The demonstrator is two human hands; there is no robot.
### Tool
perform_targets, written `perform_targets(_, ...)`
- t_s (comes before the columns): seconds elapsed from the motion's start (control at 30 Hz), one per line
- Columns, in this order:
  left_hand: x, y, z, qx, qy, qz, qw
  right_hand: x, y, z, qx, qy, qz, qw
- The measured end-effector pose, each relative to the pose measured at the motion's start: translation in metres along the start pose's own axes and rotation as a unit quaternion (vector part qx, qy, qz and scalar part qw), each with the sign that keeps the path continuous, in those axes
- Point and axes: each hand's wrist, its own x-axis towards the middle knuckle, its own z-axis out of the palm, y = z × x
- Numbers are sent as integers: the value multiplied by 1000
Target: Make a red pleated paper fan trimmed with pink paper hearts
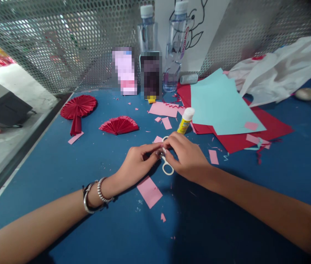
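At the far left, a grey box (5, 101) is cut off by the picture's edge. On the blue worktop (47, 168) lies a red round fan (79, 106), its handle toward the person, a pink strip (75, 138) just beside the handle's end. Right of it sits a half fan (119, 125), spread flat. The left arm enters from the lower left corner, cut off there, with bracelets (105, 190) at the wrist. The left hand (136, 161) has thumb and forefinger drawn close at the tips, near the middle of the worktop; whether they pinch anything I cannot tell.

Behind, a pale panel (125, 71) and a dark panel (151, 75) are blurred to blocks; the dark one hides the foot of the left bottle (147, 35). Nearer lies a pink sheet (149, 192). Scissors (168, 173) show little but pale loops, the rest covered by the fingers. The right hand (188, 154) bends over them, fingertips meeting the left's; what it grips is too small to make out. A glue stick (185, 121) rises beyond, its base hidden by that hand. The right bottle (175, 55) covers part of a drawing (210, 22), cropped at the top. Farther right, a teal sheet (224, 104) overlaps red paper (276, 123), and a white bag (287, 66) runs to the edge
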Motion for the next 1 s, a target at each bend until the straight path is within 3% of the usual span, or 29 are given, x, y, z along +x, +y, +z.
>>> perform_targets(0.2, -1, 1, 1, 18, 7, 8, 1000, 0, 1, -1, -5, -12, 4, 1000)
perform_targets(0.53, -6, 7, 0, 169, 51, 71, 982, -1, 1, 0, -14, -4, -22, 1000)
perform_targets(1.0, -6, 6, -1, 138, 51, 114, 983, -3, 1, -1, 18, 34, -51, 998)
